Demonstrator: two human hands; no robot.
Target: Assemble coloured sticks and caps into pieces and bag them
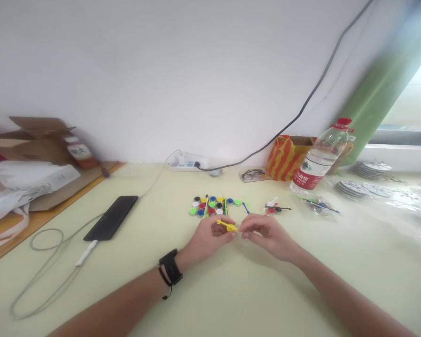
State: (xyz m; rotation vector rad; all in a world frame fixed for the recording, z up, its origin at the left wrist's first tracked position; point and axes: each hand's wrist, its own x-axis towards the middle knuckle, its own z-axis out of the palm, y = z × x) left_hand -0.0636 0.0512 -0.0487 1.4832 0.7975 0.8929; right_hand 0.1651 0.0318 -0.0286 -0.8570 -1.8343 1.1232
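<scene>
My left hand [210, 238] is closed in a pinch on a yellow plastic arrow spinner [227, 226], held above the table. Close beside its right end, my right hand [269, 236] has thumb and index finger pinched together; whatever lies between those fingertips is hidden. Just beyond my hands, small round discs [212, 204] in several colours lie in rows, with thin coloured arrows [225, 206] across them. A blue arrow [246, 208] and a green arrow [246, 205] lie to their right. Farther right is a little group of white, red and black spinner parts [275, 207].
A clear bag of spinner parts [321, 206] lies near a large water bottle [321, 161]. Stacked printed discs [354, 188] are at the right. On the left are a black phone [112, 219] on a cable and a cardboard box [38, 140]. A power strip [187, 166] sits against the wall.
</scene>
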